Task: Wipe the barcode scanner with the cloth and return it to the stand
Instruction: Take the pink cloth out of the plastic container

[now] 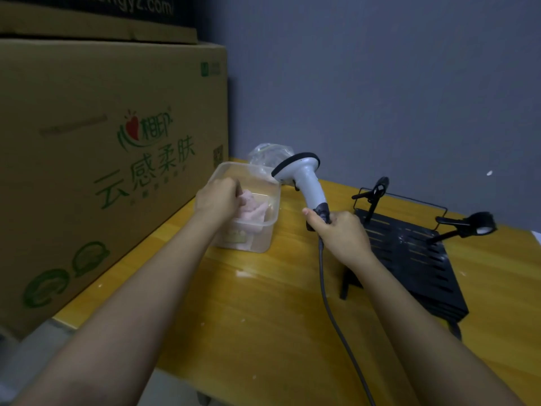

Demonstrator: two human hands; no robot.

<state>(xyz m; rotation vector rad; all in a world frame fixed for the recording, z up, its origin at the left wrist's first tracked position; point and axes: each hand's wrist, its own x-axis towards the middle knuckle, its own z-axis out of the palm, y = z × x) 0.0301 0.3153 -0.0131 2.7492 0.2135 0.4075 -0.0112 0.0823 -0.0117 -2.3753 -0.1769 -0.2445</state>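
The left hand [218,200] gripped the pink cloth [252,211] inside the tub [265,238]; right of the tub, the right hand [339,232] clasped the barcode scanner [304,180], handle upright.

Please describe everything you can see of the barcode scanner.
The barcode scanner is pale grey plastic with a black-rimmed head and a dark base on its handle. The right hand holds it by the lower handle, head up and tilted left, above the wooden table and beside the clear container. A dark cable hangs from its base. It is off the stand.
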